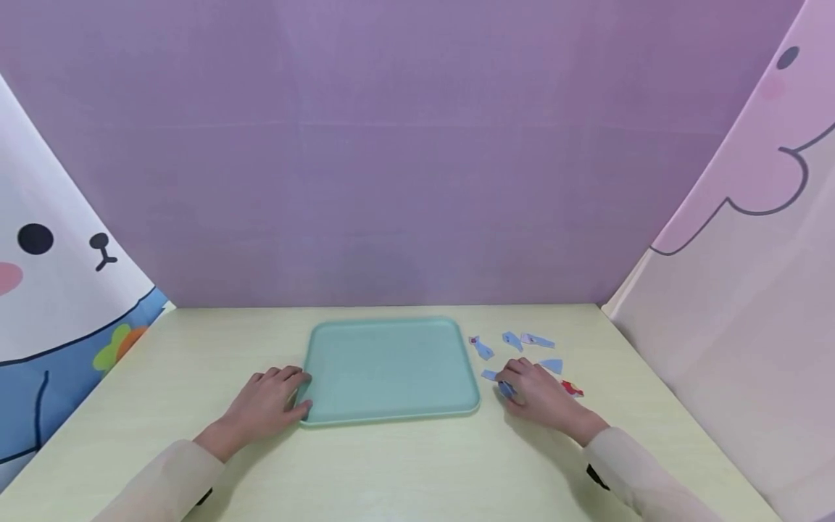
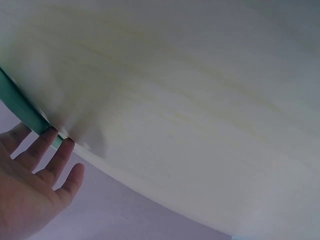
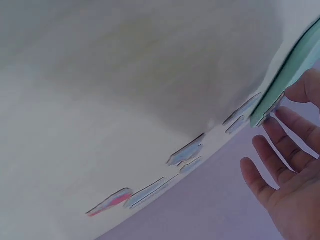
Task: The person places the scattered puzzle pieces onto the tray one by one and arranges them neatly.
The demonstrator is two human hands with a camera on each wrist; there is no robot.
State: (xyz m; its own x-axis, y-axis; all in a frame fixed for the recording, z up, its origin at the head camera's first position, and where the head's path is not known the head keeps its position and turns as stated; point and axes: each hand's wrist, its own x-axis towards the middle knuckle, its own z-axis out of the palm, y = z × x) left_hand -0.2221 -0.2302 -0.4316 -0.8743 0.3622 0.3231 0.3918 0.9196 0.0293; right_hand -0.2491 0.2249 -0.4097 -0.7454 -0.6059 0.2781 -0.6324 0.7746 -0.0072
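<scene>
A mint-green tray (image 1: 391,370) lies flat on the table. At its left rim rests my left hand (image 1: 270,402), fingers fairly straight and touching the edge; the left wrist view shows this hand (image 2: 35,185) against the green rim (image 2: 22,110). Right of the tray, my right hand (image 1: 538,395) pinches a small flat blue piece (image 1: 506,390) between thumb and fingers. In the right wrist view the pinched piece (image 3: 274,109) appears edge-on, its print hidden. Around that hand lie several flat blue pieces (image 1: 483,348) and a red one (image 1: 572,388).
The pale table (image 1: 391,471) ends at a purple backdrop (image 1: 417,181). Curtains printed with cartoon figures hang at the left (image 1: 59,304) and right (image 1: 737,290) sides.
</scene>
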